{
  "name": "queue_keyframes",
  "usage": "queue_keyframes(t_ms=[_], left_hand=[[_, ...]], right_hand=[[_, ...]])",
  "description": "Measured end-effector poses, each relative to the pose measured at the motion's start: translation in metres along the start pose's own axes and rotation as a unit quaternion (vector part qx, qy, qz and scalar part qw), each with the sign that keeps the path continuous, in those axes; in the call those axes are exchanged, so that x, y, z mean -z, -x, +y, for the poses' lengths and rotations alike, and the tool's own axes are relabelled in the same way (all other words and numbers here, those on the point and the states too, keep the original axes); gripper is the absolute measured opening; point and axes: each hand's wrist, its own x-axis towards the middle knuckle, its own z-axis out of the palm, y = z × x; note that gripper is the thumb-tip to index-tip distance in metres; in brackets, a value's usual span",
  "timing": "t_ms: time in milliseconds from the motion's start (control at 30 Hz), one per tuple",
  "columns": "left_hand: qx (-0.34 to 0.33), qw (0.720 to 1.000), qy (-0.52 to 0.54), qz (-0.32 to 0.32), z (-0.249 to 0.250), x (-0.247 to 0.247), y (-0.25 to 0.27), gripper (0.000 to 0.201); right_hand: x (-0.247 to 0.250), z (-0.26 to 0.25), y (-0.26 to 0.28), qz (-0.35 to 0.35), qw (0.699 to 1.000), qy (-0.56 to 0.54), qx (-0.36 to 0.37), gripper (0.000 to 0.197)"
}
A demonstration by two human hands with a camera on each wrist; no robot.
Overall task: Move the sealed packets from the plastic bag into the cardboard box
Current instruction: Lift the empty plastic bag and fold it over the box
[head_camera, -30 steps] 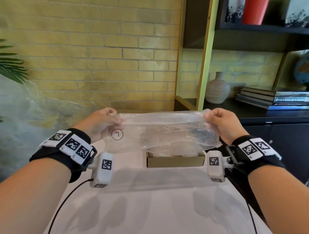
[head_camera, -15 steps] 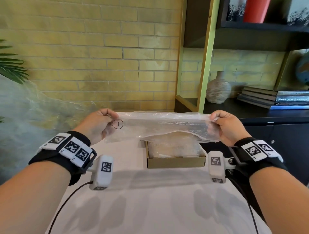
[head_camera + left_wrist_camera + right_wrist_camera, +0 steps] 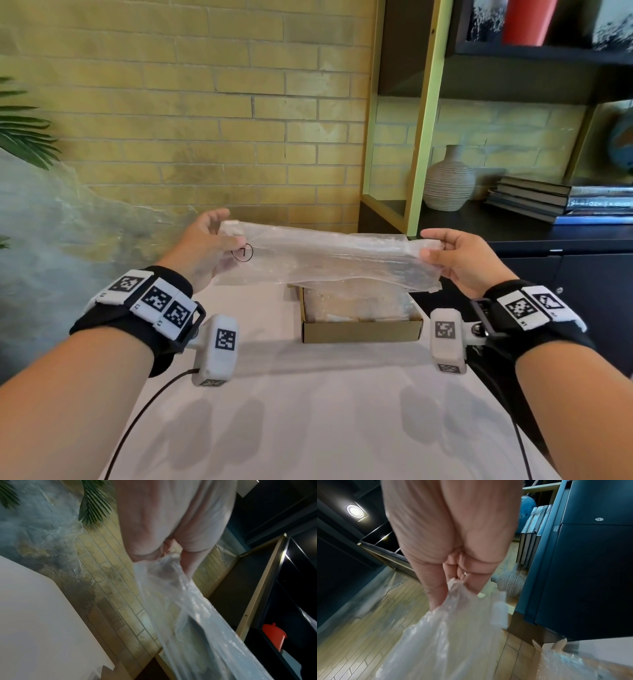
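A clear plastic bag (image 3: 329, 257) is stretched flat in the air above the far side of an open cardboard box (image 3: 359, 330). My left hand (image 3: 219, 246) pinches the bag's left end, and the left wrist view shows the bag (image 3: 188, 615) running away from those fingers. The bag's right end is pinched by my right hand (image 3: 445, 253), with the bag (image 3: 453, 628) seen close up in the right wrist view. Clear sealed packets (image 3: 356, 305) lie inside the box on the white table (image 3: 308, 411). The bag looks flat and empty.
A yellow brick wall (image 3: 205, 120) stands behind the table. To the right is a dark cabinet with a ribbed vase (image 3: 448, 183) and stacked books (image 3: 555, 202). Palm leaves (image 3: 24, 133) hang at the far left. Wrist-camera cables trail over the table.
Both hands have lifted and tilted the bag flatter, so it has cleared the box. The packets that were behind the plastic now lie in view inside the box.
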Motion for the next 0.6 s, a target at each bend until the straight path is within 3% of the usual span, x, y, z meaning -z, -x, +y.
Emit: queue_keyframes(t_ms=[133,300,600], left_hand=[[0.014,1.0,0.018,0.0,0.0002,0.0007,0.001,0.022],[0.015,1.0,-0.022,0.012,-0.0031,-0.0021,0.0011,0.04],[0.032,0.997,-0.063,-0.011,-0.0009,0.0012,0.001,0.043]], right_hand=[[-0.0001,-0.0029,0.0032,-0.023,0.999,0.039,-0.013,0.019],[-0.0034,-0.0062,0.0016,0.026,1.0,0.012,-0.004,0.027],[-0.007,-0.0042,-0.0006,0.052,0.998,0.007,-0.021,0.038]])
